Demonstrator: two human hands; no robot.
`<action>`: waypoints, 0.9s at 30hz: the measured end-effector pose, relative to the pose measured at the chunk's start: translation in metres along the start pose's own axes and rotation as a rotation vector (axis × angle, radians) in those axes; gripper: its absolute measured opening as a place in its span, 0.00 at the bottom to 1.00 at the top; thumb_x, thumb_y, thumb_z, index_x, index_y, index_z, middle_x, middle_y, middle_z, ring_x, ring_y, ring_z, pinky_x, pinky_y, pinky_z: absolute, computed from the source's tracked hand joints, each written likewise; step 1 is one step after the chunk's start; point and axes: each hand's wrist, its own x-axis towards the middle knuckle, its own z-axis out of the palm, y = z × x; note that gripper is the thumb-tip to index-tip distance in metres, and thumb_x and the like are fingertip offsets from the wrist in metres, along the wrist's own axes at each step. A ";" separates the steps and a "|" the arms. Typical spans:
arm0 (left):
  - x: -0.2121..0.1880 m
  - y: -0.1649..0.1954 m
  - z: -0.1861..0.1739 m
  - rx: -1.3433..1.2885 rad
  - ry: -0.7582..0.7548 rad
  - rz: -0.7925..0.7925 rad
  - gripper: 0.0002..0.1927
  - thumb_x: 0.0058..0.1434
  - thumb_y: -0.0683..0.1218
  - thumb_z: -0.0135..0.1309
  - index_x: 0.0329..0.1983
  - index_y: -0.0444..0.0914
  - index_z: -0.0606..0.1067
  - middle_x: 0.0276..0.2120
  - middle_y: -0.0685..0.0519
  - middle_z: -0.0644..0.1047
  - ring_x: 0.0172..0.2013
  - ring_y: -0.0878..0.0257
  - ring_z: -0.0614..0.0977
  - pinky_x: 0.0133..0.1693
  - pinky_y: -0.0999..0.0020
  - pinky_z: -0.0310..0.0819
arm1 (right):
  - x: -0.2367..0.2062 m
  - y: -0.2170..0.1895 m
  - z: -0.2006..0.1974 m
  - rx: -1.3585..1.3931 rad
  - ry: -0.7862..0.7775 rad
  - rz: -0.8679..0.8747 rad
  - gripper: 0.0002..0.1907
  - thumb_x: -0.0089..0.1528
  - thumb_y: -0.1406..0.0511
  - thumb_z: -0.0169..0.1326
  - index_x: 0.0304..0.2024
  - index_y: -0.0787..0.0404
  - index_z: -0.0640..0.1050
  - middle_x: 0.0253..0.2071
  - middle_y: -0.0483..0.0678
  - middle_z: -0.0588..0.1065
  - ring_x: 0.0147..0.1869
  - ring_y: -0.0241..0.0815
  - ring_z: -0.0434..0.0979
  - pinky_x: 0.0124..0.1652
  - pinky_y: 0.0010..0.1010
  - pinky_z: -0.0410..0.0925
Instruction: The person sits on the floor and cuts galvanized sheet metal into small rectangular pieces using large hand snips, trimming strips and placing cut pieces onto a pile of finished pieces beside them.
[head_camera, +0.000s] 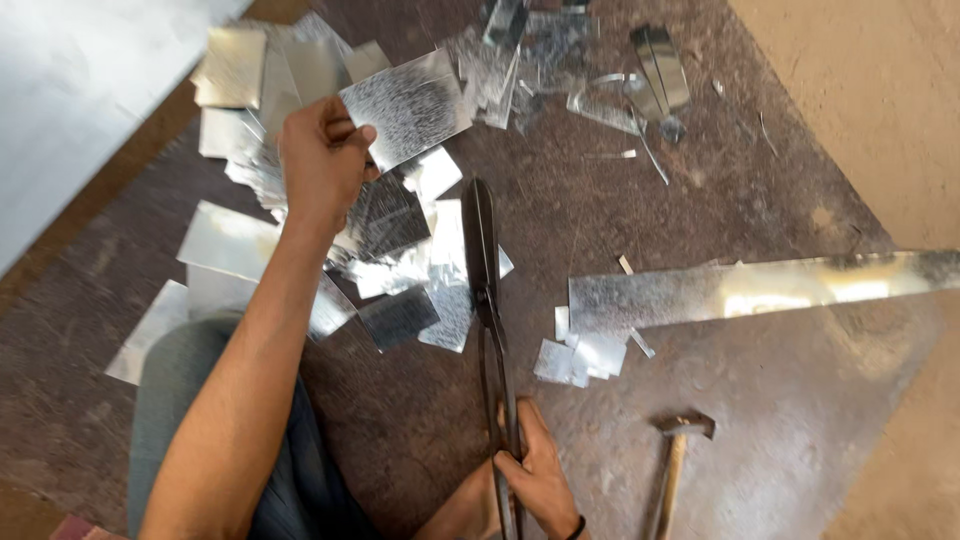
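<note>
above the heap of cut sheets, left hand pinches a metal piece. right hand grip closed around tin snips handles; blades rest on the floor. hammer nearby.

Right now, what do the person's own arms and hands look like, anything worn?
Both arms are bare, no sleeves in view. The left hand has no glove, ring or band that shows. The right hand is bare too, with a thin dark band at the wrist. No marks can be made out.
</note>
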 end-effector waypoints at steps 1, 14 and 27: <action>-0.004 0.000 0.007 0.050 -0.045 0.011 0.10 0.68 0.34 0.59 0.35 0.24 0.69 0.27 0.47 0.73 0.27 0.65 0.77 0.26 0.69 0.80 | -0.003 -0.002 -0.003 0.202 -0.052 0.062 0.23 0.51 0.76 0.53 0.50 0.65 0.71 0.41 0.47 0.67 0.49 0.43 0.79 0.47 0.34 0.72; -0.010 -0.022 0.039 0.071 -0.170 0.022 0.12 0.62 0.33 0.59 0.50 0.29 0.78 0.36 0.49 0.83 0.33 0.67 0.86 0.29 0.74 0.87 | -0.004 -0.019 -0.026 0.400 -0.099 0.189 0.19 0.56 0.72 0.58 0.50 0.59 0.70 0.41 0.40 0.68 0.40 0.30 0.70 0.29 0.23 0.66; -0.054 -0.040 0.068 0.101 -0.384 -0.176 0.13 0.61 0.34 0.60 0.50 0.28 0.77 0.36 0.45 0.83 0.33 0.64 0.85 0.28 0.72 0.85 | 0.001 0.001 -0.038 0.263 -0.120 0.244 0.33 0.58 0.71 0.54 0.67 0.56 0.69 0.38 0.50 0.71 0.35 0.39 0.71 0.32 0.31 0.66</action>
